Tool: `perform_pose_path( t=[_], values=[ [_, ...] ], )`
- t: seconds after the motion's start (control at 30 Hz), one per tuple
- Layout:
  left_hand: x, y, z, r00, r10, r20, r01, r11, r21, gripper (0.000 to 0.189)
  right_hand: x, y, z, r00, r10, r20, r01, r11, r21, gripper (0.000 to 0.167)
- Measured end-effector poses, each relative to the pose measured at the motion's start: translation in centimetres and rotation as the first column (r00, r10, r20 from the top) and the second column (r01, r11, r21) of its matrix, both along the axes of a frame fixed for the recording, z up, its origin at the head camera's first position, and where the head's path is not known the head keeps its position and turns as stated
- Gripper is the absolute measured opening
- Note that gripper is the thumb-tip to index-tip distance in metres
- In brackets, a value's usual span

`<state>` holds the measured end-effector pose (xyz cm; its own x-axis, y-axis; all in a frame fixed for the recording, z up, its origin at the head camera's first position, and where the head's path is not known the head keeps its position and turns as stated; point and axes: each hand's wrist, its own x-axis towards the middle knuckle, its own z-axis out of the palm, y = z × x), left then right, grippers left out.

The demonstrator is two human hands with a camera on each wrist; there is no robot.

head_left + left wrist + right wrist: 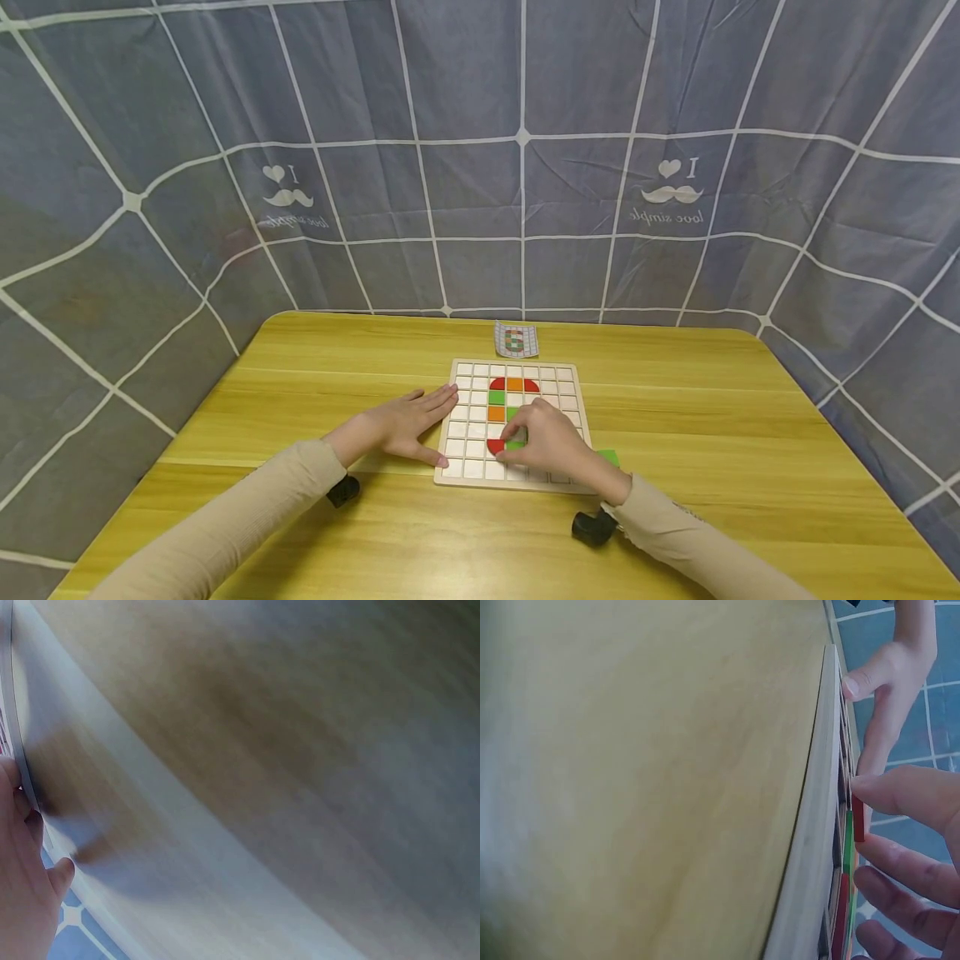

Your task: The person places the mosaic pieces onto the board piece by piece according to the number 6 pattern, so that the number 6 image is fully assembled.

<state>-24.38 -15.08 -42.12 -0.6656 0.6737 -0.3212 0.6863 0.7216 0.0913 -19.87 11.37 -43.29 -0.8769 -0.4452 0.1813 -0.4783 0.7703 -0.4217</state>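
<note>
A pale wooden grid board (455, 429) lies in front of me, with red, orange and green tiles set in its squares. My right hand (551, 442) is over the lower middle of the board. Between its thumb and forefinger it pinches a red tile (858, 819) with a rounded corner, beside a green tile (847, 840). Part of the pattern is hidden under this hand. My left hand (411, 423) rests at the board's left edge, fingers spread and fingertips on the frame. Near the top of the pattern, an orange tile (514, 384) sits between two red ones.
A small printed card (516, 340) with a coloured grid pattern lies behind the board. Green pieces (608, 457) show at the board's right side, partly covered by my right wrist. A grey curtain (480, 200) with white lines hangs behind the wooden table (337, 533).
</note>
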Motion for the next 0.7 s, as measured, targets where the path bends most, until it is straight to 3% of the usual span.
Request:
perform_pose_path(
  t=[0.7],
  values=[
    [-0.07, 0.02, -0.02, 1.000, 0.003, 0.006, -0.003, 1.000, -0.008, 0.104, 0.05, -0.07, 0.11, 0.999, -0.012, 0.036, 0.012, 1.000, 0.008, 0.020]
  ],
)
